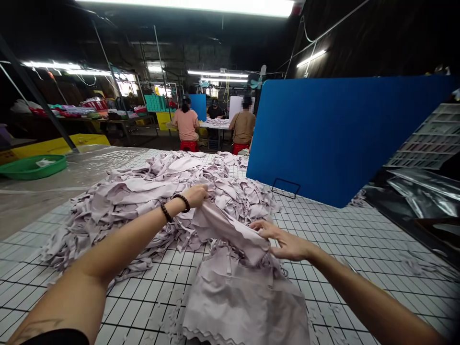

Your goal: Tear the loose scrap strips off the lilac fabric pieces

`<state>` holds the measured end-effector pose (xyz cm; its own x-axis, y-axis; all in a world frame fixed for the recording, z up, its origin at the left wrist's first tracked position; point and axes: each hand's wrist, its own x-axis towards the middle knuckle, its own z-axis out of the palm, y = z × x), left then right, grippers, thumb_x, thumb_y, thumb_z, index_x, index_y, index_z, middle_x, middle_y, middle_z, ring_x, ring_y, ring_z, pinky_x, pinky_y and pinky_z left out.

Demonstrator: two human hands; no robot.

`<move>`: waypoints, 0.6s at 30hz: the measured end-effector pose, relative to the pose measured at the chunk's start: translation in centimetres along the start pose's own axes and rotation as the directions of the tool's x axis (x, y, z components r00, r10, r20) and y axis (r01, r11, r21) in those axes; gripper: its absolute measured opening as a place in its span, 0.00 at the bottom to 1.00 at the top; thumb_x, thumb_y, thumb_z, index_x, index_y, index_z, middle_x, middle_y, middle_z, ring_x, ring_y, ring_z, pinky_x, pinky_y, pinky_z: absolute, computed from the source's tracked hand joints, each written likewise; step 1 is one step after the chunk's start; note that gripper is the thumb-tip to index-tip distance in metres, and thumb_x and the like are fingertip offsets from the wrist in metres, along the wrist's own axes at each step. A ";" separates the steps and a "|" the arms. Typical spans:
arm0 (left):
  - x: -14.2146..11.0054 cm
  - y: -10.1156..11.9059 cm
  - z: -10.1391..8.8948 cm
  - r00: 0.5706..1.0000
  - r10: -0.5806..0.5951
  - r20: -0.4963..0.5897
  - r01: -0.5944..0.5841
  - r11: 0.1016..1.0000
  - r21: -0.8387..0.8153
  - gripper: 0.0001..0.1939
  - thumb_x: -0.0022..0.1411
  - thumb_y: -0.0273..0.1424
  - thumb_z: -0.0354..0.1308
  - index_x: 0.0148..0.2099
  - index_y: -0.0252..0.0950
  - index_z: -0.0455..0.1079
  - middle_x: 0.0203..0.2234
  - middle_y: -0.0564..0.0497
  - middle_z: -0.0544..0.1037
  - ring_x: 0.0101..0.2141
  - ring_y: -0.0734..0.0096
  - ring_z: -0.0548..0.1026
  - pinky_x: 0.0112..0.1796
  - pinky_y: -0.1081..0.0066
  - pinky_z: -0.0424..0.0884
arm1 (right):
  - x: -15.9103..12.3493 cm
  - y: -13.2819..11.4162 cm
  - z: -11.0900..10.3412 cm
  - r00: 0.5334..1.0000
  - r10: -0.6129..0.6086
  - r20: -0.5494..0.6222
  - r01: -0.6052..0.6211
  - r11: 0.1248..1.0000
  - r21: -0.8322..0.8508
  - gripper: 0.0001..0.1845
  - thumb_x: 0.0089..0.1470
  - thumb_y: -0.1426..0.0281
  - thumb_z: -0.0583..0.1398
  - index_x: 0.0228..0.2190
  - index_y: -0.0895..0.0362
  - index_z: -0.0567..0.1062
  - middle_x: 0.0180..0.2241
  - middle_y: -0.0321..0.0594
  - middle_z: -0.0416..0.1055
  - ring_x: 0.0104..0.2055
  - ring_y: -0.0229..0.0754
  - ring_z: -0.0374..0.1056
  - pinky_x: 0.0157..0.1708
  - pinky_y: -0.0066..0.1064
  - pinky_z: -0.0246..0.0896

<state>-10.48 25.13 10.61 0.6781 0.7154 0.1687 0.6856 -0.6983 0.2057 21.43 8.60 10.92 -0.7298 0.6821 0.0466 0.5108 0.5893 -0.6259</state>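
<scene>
My left hand [196, 195], with two dark bead bracelets at the wrist, pinches one end of a pale lilac garment [233, 235]. The other end of this piece is between the thumb and fingers of my right hand [283, 242]. It stretches slantwise between my hands, its long edge slightly wavy. Just beneath and nearer to me lie lilac garments with thin straps [244, 302], one showing a zigzag hem; how many are stacked is hidden. Beyond my left hand spreads a big loose heap of lilac garments [143, 201].
The table has a white cover with black grid lines [327, 244], dotted with small scraps. A blue board [323, 139] stands upright at right on a black wire stand [286, 186]. A green basin [34, 166] is at far left. People [186, 120] sit at a table behind.
</scene>
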 end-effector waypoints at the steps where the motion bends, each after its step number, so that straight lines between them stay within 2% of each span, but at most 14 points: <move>1: 0.1 -0.4 0.1 1.000 -0.011 -0.024 0.011 1.000 0.020 0.11 0.43 0.17 0.49 0.19 0.34 0.68 0.28 0.46 0.69 0.32 0.67 0.65 0.38 0.70 0.63 | 0.1 -0.4 0.4 1.000 -0.022 0.006 0.022 0.998 -0.056 0.12 0.46 0.72 0.59 0.36 0.54 0.76 0.54 0.42 0.61 0.54 0.49 0.58 0.50 0.40 0.57; 4: 0.5 -1.3 -0.2 0.995 -0.030 -0.099 0.036 0.997 0.063 0.11 0.45 0.17 0.47 0.19 0.33 0.67 0.30 0.45 0.68 0.33 0.67 0.64 0.39 0.69 0.62 | 0.2 -1.1 1.6 0.995 -0.071 -0.070 0.043 0.941 -0.334 0.05 0.49 0.72 0.59 0.30 0.56 0.76 0.55 0.44 0.62 0.57 0.52 0.56 0.54 0.47 0.51; 6: 0.7 -1.6 -0.6 0.990 -0.030 -0.137 0.040 0.996 0.076 0.12 0.47 0.18 0.47 0.19 0.34 0.66 0.31 0.45 0.68 0.34 0.67 0.64 0.39 0.69 0.62 | 0.3 -1.3 2.3 0.980 -0.138 -0.146 0.052 0.875 -0.481 0.06 0.52 0.70 0.58 0.31 0.56 0.76 0.58 0.45 0.60 0.60 0.55 0.53 0.56 0.50 0.48; 9: 0.7 -1.7 -1.5 0.989 -0.011 -0.144 0.022 0.997 0.072 0.12 0.49 0.19 0.47 0.19 0.34 0.66 0.32 0.46 0.69 0.35 0.68 0.64 0.40 0.69 0.61 | 0.3 -1.6 2.8 0.942 -0.296 -0.160 0.147 0.790 -0.594 0.11 0.54 0.70 0.57 0.39 0.55 0.76 0.60 0.45 0.58 0.62 0.53 0.50 0.59 0.50 0.43; 11: 0.5 -1.6 -2.0 0.993 0.006 -0.120 0.000 0.999 0.054 0.12 0.48 0.19 0.48 0.18 0.34 0.66 0.32 0.47 0.70 0.35 0.68 0.65 0.40 0.70 0.61 | 0.4 -1.6 2.4 0.929 -0.338 -0.147 0.188 0.777 -0.600 0.14 0.55 0.71 0.56 0.43 0.55 0.75 0.59 0.44 0.60 0.61 0.51 0.52 0.61 0.48 0.41; 13: 0.1 -1.4 -2.3 0.996 0.014 -0.093 -0.012 1.000 0.028 0.11 0.47 0.18 0.48 0.18 0.34 0.66 0.32 0.48 0.71 0.35 0.69 0.65 0.40 0.71 0.61 | 0.5 -1.1 1.4 0.943 -0.267 -0.199 0.119 0.829 -0.547 0.13 0.55 0.70 0.56 0.41 0.54 0.76 0.55 0.43 0.64 0.60 0.50 0.54 0.60 0.50 0.41; 15: -0.6 -1.4 -2.5 0.998 0.012 -0.063 -0.012 1.000 -0.006 0.12 0.46 0.18 0.47 0.18 0.34 0.66 0.32 0.48 0.71 0.34 0.70 0.66 0.38 0.72 0.61 | 0.6 0.2 -0.1 0.953 -0.098 -0.286 -0.029 0.912 -0.410 0.09 0.54 0.68 0.57 0.34 0.53 0.77 0.51 0.43 0.68 0.56 0.52 0.58 0.58 0.52 0.46; 17: -1.5 -1.5 -2.5 1.000 0.000 -0.031 -0.001 0.999 -0.041 0.12 0.46 0.17 0.46 0.18 0.34 0.66 0.31 0.49 0.72 0.32 0.71 0.67 0.35 0.73 0.61 | 0.5 1.9 -1.4 0.934 0.107 -0.340 -0.165 0.975 -0.148 0.10 0.53 0.64 0.58 0.29 0.55 0.77 0.46 0.43 0.70 0.50 0.51 0.63 0.51 0.49 0.56; 18: -1.9 -1.5 -2.5 1.000 -0.010 -0.016 0.009 0.998 -0.058 0.12 0.45 0.17 0.46 0.18 0.34 0.65 0.30 0.50 0.72 0.30 0.72 0.68 0.34 0.74 0.62 | 0.4 2.7 -1.9 0.913 0.204 -0.353 -0.209 0.978 0.025 0.11 0.52 0.62 0.59 0.28 0.56 0.76 0.43 0.43 0.71 0.46 0.49 0.65 0.46 0.46 0.61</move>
<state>-13.48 24.83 12.36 0.6668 0.7227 0.1821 0.6753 -0.6892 0.2626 23.38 11.34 10.72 -0.4019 0.8959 0.1892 0.6407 0.4228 -0.6409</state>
